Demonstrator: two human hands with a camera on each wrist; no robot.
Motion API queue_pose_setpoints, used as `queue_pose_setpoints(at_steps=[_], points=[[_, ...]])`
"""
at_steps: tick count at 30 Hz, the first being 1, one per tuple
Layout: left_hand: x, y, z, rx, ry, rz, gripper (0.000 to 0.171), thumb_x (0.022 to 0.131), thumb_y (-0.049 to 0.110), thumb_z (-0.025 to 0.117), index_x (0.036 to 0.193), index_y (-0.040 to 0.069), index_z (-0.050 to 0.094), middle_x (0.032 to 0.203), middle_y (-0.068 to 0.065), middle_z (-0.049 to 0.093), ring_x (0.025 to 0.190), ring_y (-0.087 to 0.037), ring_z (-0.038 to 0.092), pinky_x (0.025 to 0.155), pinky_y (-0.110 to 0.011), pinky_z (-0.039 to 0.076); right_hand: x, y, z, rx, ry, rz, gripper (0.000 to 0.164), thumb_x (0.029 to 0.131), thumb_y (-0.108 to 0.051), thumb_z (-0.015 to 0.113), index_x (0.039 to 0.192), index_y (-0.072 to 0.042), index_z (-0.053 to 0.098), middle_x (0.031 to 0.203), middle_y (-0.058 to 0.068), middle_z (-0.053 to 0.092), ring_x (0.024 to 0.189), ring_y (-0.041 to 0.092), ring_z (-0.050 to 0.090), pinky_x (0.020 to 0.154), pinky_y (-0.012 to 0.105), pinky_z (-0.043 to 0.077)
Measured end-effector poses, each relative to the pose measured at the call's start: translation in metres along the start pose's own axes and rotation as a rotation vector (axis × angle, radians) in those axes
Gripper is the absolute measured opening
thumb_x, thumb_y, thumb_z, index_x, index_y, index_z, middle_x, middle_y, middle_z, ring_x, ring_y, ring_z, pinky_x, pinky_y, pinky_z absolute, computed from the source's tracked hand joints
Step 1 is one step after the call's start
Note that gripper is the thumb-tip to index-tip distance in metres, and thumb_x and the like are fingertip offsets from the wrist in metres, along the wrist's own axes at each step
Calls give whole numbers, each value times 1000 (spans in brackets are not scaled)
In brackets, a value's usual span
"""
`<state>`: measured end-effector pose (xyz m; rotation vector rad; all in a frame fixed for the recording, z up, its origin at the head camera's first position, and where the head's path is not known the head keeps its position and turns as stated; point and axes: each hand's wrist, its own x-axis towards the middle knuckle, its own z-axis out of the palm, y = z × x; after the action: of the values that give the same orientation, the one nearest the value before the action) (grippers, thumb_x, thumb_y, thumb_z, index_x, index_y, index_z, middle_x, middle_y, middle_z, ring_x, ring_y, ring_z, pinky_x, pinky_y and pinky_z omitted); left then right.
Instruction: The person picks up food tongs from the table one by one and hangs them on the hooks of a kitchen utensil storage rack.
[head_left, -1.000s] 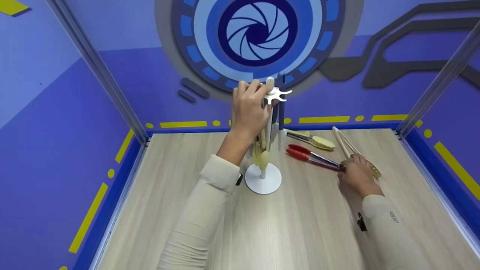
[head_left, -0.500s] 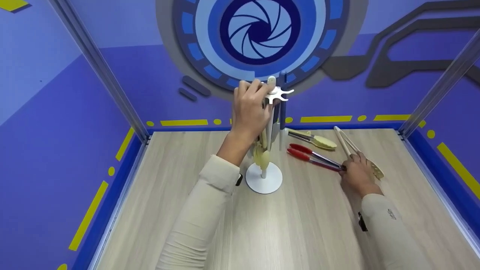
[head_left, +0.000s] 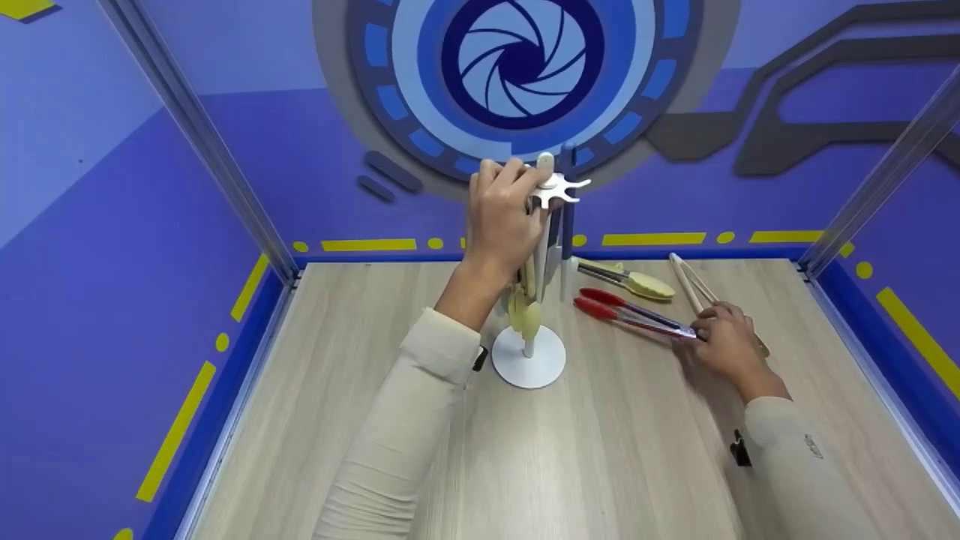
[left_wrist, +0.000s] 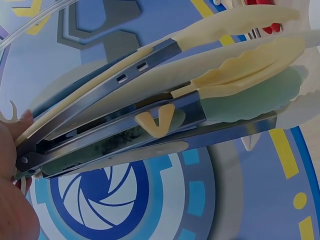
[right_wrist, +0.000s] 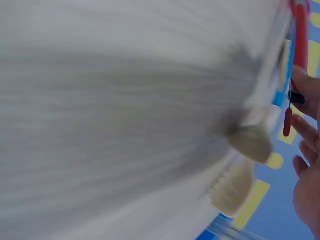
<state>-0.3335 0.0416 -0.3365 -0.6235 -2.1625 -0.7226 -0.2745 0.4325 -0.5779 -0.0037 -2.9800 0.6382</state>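
My left hand [head_left: 501, 217] curls its fingers over the top of a white utensil stand [head_left: 555, 189], whose round base [head_left: 529, 367] rests on the table. Several tongs and other utensils hang below that hand. The left wrist view shows pale yellow tongs [left_wrist: 245, 67] with their hinge end at the hand, and green-headed tongs [left_wrist: 255, 97] close behind. At the right, my right hand [head_left: 726, 341] pinches the hinge end of red-tipped metal tongs [head_left: 604, 298]. A red pull tab [right_wrist: 288, 122] hangs from that end in the right wrist view.
Yellow-tipped tongs [head_left: 649, 285] lie behind the red ones. Beige tongs [head_left: 684, 281] lie partly under my right hand's outline; their two heads, one a slotted spatula [right_wrist: 232, 187], show in the right wrist view. Blue panels [head_left: 637, 187] wall in the back and sides.
My right hand has shifted slightly right and tilted, and the hinge end of the red tongs has moved with it. The left hand keeps its place on the stand.
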Motion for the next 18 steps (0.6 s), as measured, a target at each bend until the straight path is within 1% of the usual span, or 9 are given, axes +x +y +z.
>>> queue_pose_setpoints(at_steps=[2, 5, 8, 11, 12, 13, 14, 16, 18], points=[[0, 0, 0, -11, 14, 6, 25, 94, 31, 80, 116, 19, 82, 102, -3, 73, 94, -26, 54, 84, -38, 45, 0, -5, -8, 42, 6, -27, 37, 95, -19, 78, 116, 11, 75, 133, 31, 64, 143, 53, 40, 118, 69, 29], [0, 0, 0, -22, 20, 8, 28, 94, 34, 80, 116, 18, 82, 102, -3, 73, 93, -25, 54, 83, -38, 45, 0, -16, -18, 96, 5, -38, 37, 95, -22, 79, 114, 10, 76, 127, 29, 66, 135, 50, 48, 115, 69, 37], [0, 0, 0, -24, 17, 5, 28, 94, 34, 80, 117, 18, 82, 103, -3, 74, 93, -25, 54, 83, -37, 46, -1, -29, -27, 131, 24, -52, 35, 96, -25, 79, 112, 7, 77, 131, 29, 65, 133, 48, 52, 110, 68, 45], [-1, 0, 0, -22, 15, -2, 28, 94, 33, 80, 117, 18, 82, 104, -3, 74, 93, -25, 54, 84, -38, 46, -1, -42, -31, 181, 96, -69, 34, 96, -25, 80, 110, 5, 78, 136, 30, 65, 134, 48, 55, 105, 64, 50], [-1, 0, 0, -22, 14, -5, 29, 94, 33, 80, 118, 18, 82, 104, -3, 74, 93, -25, 54, 84, -38, 46, -1, -46, -31, 206, 133, -74, 33, 95, -25, 81, 110, 5, 78, 137, 30, 66, 133, 47, 57, 102, 57, 54], [-1, 0, 0, -22, 14, -8, 29, 94, 33, 80, 118, 18, 82, 104, -3, 74, 94, -25, 54, 84, -38, 46, -1, -50, -31, 234, 169, -77, 32, 95, -24, 81, 109, 5, 79, 136, 29, 67, 128, 45, 61, 99, 46, 57], [-1, 0, 0, -23, 14, -10, 29, 93, 33, 80, 118, 18, 83, 104, -2, 74, 94, -25, 54, 84, -38, 46, 0, -54, -31, 261, 209, -79, 30, 94, -23, 82, 108, 4, 79, 133, 27, 69, 122, 41, 65, 94, 35, 58], [-2, 0, -1, -26, 12, -15, 29, 94, 33, 80, 118, 17, 82, 103, -3, 74, 94, -25, 54, 85, -38, 46, 1, -62, -30, 330, 272, -67, 29, 93, -23, 84, 108, 1, 80, 127, 23, 73, 107, 22, 71, 84, 16, 53], [-2, 0, -1, -24, 12, -17, 28, 94, 31, 80, 118, 17, 82, 103, -3, 73, 94, -25, 53, 86, -38, 46, 3, -69, -30, 385, 299, -31, 31, 93, -27, 84, 110, -2, 80, 121, 20, 76, 95, 11, 69, 72, 6, 47]])
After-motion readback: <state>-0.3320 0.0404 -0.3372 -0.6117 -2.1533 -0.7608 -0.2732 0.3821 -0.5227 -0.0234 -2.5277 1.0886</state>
